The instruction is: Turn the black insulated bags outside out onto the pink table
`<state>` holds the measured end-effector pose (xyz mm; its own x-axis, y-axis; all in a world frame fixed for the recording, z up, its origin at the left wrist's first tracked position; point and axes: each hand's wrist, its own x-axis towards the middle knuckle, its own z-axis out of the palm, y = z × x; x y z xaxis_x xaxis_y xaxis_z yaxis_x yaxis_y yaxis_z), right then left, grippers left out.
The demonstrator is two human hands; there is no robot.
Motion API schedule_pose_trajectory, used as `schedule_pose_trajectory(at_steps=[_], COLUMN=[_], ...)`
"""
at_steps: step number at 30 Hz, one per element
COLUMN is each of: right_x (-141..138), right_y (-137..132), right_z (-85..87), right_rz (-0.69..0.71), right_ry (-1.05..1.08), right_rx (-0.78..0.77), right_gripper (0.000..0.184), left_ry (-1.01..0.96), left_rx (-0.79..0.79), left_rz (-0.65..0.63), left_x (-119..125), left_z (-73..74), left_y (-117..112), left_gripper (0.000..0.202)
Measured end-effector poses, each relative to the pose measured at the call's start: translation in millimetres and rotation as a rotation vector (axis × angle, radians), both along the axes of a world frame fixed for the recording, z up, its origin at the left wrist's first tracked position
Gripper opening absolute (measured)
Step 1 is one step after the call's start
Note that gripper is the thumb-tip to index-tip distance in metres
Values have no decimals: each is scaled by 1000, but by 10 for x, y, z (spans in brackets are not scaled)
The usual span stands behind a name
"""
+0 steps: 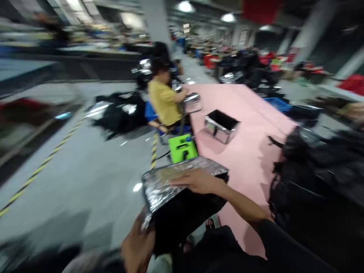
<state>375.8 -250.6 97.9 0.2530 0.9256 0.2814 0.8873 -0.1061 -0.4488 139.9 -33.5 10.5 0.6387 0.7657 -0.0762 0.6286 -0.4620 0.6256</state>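
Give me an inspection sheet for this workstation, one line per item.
Surface: pink table, mostly bare near the middle.
Job's things: black bag with silver foil lining, held off the table's near corner.
Clutter: open foil-lined box on the table; heap of black bags at its right edge.
Hands: left hand grips the bag's lower edge; right hand lies flat on the foil.
Cables: nothing seen.
Surroundings: person in a yellow shirt seated at the table's far left; green device; grey floor with yellow-black line; blurred.

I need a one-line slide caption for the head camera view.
Both hands, left hand and right hand, hold a foil-lined black bag beside a pink table.
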Motion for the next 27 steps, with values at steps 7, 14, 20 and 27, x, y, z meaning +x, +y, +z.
schedule_pose_trajectory(at_steps=[7,14,20,27], right_x=[-892,-1542,-1515,-1562], right_y=[728,1428,2337,3147], right_z=[-464,-549,-827,-913], right_rz=[219,378,542,584], right_ry=[57,99,-26,42], right_rx=[126,280,125,-266], right_gripper=[77,44,33,45], left_ry=[-323,-340,-286,-353], left_rx=[-142,-38,-93,1], left_rz=[302,622,603,622], left_x=[-733,-1355,-1678,-1782], left_z=[41,65,-30,-295], left_y=[-383,-479,31,867], left_gripper=[57,47,41,71])
